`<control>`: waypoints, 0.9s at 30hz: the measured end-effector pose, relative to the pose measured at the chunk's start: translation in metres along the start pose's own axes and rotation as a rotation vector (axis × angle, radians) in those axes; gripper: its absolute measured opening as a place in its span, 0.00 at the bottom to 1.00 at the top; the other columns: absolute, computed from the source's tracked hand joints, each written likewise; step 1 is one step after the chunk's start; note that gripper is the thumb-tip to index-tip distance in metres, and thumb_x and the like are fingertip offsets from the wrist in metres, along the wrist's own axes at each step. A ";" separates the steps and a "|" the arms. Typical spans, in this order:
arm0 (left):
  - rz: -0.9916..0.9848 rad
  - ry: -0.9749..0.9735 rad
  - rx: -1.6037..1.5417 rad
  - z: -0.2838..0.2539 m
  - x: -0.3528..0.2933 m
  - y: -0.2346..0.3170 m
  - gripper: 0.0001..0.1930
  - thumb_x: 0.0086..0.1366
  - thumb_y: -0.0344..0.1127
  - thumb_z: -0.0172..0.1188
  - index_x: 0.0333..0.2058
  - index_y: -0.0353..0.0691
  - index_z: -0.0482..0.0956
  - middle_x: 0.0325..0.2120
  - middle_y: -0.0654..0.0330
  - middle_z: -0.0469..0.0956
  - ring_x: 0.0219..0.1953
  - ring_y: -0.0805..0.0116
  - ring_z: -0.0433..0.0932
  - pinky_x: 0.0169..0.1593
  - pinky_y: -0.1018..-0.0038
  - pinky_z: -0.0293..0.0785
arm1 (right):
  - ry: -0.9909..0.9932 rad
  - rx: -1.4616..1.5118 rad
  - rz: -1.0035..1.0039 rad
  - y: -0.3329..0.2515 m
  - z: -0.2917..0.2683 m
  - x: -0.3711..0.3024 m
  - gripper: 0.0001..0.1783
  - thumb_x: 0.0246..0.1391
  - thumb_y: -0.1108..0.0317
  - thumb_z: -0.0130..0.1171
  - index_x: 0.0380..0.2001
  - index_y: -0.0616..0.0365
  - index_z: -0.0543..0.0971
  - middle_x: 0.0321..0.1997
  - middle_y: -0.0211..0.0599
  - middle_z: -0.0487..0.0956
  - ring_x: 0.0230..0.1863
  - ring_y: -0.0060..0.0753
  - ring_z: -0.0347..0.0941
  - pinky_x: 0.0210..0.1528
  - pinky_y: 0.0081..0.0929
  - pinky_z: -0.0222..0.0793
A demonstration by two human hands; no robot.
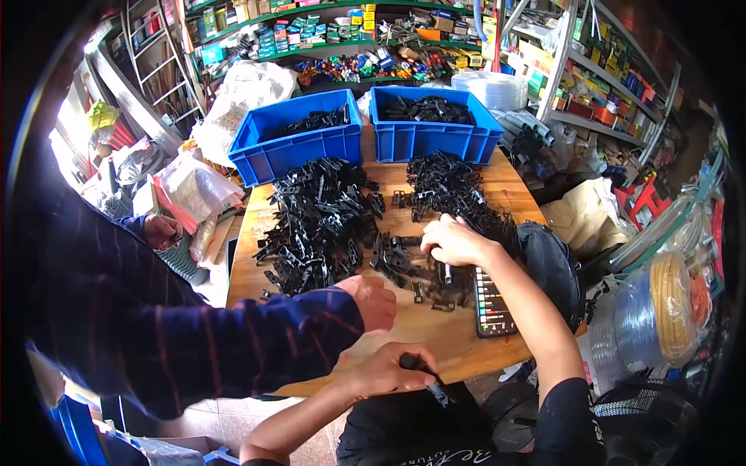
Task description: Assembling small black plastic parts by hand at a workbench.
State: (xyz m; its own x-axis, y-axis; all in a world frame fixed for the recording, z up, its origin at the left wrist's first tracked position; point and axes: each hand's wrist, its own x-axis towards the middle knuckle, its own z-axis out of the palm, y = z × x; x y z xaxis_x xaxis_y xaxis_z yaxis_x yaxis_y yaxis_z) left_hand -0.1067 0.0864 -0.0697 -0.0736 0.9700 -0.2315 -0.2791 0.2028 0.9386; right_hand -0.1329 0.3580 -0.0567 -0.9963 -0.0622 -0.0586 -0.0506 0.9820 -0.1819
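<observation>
Near the table's front edge, my left hand (388,370) is closed around a small black plastic part (440,394), a slim piece that sticks out below the fingers toward my lap. My right hand (457,242) reaches over the table's middle with its fingers curled downward; whatever they hold is hidden. Just below it lie loose black plastic parts (398,256), some blurred. A large heap of black clip-like parts (318,221) covers the left side of the table, and another heap (447,186) lies beyond my right hand. My right forearm crosses over a phone (494,307) with a lit screen.
Two blue bins (299,146) (439,132) with black parts stand at the wooden table's (458,357) far end. A co-worker's plaid sleeve (233,349) and closed hand (371,301) come in from the left, close to my left hand. A black bag (550,272) sits at the right edge.
</observation>
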 end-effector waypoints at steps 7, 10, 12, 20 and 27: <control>-0.033 -0.009 -0.077 -0.019 0.047 -0.008 0.07 0.55 0.29 0.61 0.34 0.38 0.75 0.21 0.66 0.73 0.21 0.81 0.68 0.25 0.84 0.63 | -0.041 0.200 -0.060 0.029 -0.041 0.021 0.11 0.45 0.69 0.52 0.31 0.61 0.78 0.31 0.43 0.80 0.35 0.37 0.76 0.39 0.30 0.70; 0.015 -0.009 -0.245 -0.028 0.051 -0.019 0.07 0.56 0.28 0.60 0.34 0.38 0.75 0.21 0.65 0.72 0.21 0.80 0.68 0.26 0.83 0.64 | -0.289 0.328 0.145 0.035 -0.052 0.047 0.10 0.46 0.67 0.51 0.27 0.61 0.79 0.23 0.38 0.80 0.22 0.24 0.77 0.28 0.21 0.72; 0.005 0.002 -0.295 -0.031 0.045 -0.021 0.07 0.56 0.28 0.60 0.34 0.38 0.75 0.21 0.65 0.72 0.21 0.79 0.69 0.26 0.82 0.64 | -0.267 0.180 0.167 0.026 -0.062 0.080 0.11 0.46 0.66 0.51 0.22 0.60 0.79 0.20 0.37 0.79 0.18 0.24 0.76 0.26 0.22 0.72; -0.007 -0.119 -0.387 -0.033 0.052 -0.028 0.07 0.57 0.29 0.60 0.35 0.39 0.74 0.21 0.67 0.71 0.22 0.80 0.67 0.27 0.84 0.64 | 0.416 0.526 -0.025 0.015 -0.013 0.263 0.25 0.48 0.42 0.52 0.36 0.53 0.78 0.38 0.43 0.79 0.42 0.42 0.74 0.43 0.34 0.68; -0.011 -0.092 -0.363 -0.038 0.046 -0.029 0.07 0.57 0.29 0.59 0.35 0.39 0.73 0.22 0.68 0.71 0.22 0.81 0.67 0.27 0.84 0.64 | 0.217 0.648 -0.014 0.000 0.019 0.243 0.33 0.47 0.44 0.55 0.49 0.58 0.70 0.51 0.50 0.72 0.53 0.43 0.68 0.54 0.33 0.62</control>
State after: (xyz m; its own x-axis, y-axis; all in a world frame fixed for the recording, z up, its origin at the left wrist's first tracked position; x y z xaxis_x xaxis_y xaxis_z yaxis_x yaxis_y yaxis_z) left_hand -0.1386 0.1203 -0.1177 0.0126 0.9794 -0.2018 -0.6018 0.1686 0.7806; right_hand -0.3733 0.3390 -0.0895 -0.9906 0.0292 0.1337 -0.0795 0.6721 -0.7361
